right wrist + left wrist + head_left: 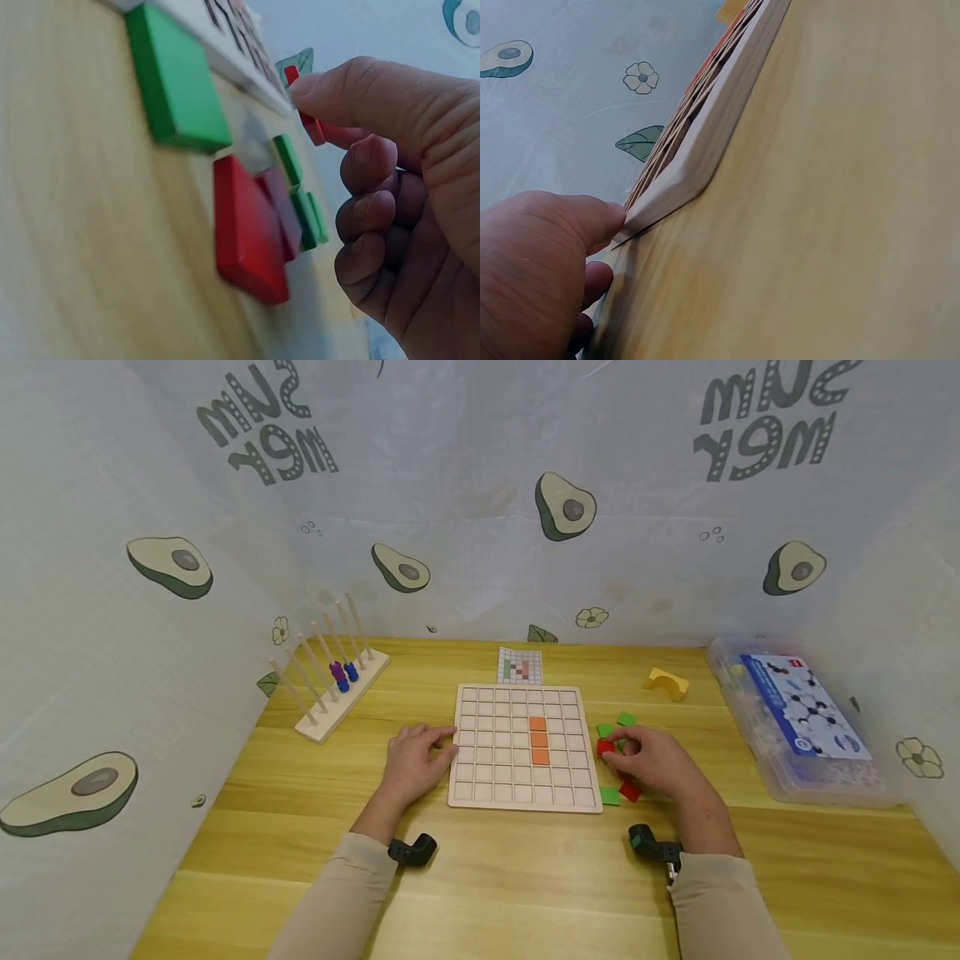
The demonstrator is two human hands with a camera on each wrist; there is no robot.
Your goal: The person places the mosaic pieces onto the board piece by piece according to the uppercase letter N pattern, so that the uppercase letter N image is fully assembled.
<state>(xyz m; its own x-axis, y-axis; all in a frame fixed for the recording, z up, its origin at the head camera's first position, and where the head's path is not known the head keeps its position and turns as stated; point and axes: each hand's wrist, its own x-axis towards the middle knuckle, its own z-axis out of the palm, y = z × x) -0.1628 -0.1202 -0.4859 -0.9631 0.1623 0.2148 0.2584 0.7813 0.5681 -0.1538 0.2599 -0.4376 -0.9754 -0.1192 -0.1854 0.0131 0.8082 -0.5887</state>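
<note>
A pale wooden grid board (525, 807) lies flat on the table, with three orange square tiles (539, 740) in one column. My left hand (411, 764) touches the board's left edge; in the left wrist view the thumb (592, 217) rests against its side. Right of the board, my right hand (663, 762) pinches a red square tile (312, 129) between thumb and index finger, the other fingers curled in. Below that hand lie loose red tiles (247, 232) and several green tiles (176, 82), some partly hidden behind the hand in the head view.
Behind the board lies a printed pattern card (520, 666). A wooden peg rack (322, 727) with purple and blue beads stands at left. A yellow arch block (667, 683) and a clear plastic box (795, 727) with a blue label are at right. Patterned curtains enclose the table.
</note>
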